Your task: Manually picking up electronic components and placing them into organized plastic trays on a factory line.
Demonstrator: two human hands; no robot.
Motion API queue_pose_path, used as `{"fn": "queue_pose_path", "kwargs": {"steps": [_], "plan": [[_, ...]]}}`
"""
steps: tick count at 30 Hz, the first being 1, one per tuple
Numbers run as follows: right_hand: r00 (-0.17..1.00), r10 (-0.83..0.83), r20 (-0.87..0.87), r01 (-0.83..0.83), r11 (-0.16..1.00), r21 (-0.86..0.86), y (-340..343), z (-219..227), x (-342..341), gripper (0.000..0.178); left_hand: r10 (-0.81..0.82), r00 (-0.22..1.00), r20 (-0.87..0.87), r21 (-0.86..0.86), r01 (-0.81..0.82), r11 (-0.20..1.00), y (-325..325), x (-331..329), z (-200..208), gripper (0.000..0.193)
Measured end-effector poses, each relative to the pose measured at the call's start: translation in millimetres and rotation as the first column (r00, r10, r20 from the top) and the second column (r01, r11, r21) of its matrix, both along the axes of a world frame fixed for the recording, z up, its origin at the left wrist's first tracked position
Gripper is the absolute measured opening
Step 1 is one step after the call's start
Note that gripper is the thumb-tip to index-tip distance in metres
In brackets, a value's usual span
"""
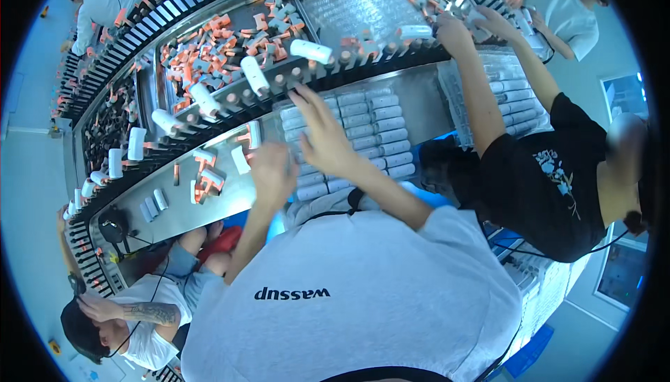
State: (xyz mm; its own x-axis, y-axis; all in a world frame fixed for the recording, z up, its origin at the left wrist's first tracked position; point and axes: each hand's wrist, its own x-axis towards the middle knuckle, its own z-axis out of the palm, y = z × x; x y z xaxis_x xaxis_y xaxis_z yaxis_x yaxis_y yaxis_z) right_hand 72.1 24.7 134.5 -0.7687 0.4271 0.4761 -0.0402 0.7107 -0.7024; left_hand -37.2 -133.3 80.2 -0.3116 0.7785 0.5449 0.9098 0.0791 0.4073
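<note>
My right hand [324, 134] reaches over the tray of white cylinders, fingers stretched toward the conveyor's pegs [296, 75], with nothing visible in it. Smeared by motion, my left hand [272, 173] is above the bench left of that tray; its fingers cannot be made out. Beside it are a white cylinder with an orange part [253, 134] and a small white piece [240, 160]. White cylinders [354, 120] lie in rows in the clear tray before me. Several more, such as one white cylinder [255, 75], sit tilted on the conveyor pegs.
Behind the conveyor, a metal bin [157, 89] holds a heap of orange and grey parts [223, 57]. More orange-and-white pieces [208, 180] lie on the bench at left. A co-worker in black [544, 166] reaches over the line at right; another co-worker [146, 312] sits at lower left.
</note>
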Motion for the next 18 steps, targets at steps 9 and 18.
{"fn": "queue_pose_path", "kwargs": {"steps": [9, 18], "plan": [[0.818, -0.274, 0.506, 0.204, 0.960, 0.191, -10, -94, 170, 0.030, -0.360, 0.919, 0.163, -0.411, 0.395, 0.822, -41, 35, -63, 0.027], [0.881, -0.183, 0.437, 0.137, 0.981, 0.136, -31, -94, 184, 0.036, -0.216, 0.814, 0.540, -0.369, 0.459, 0.808, -85, 57, -61, 0.043]]}}
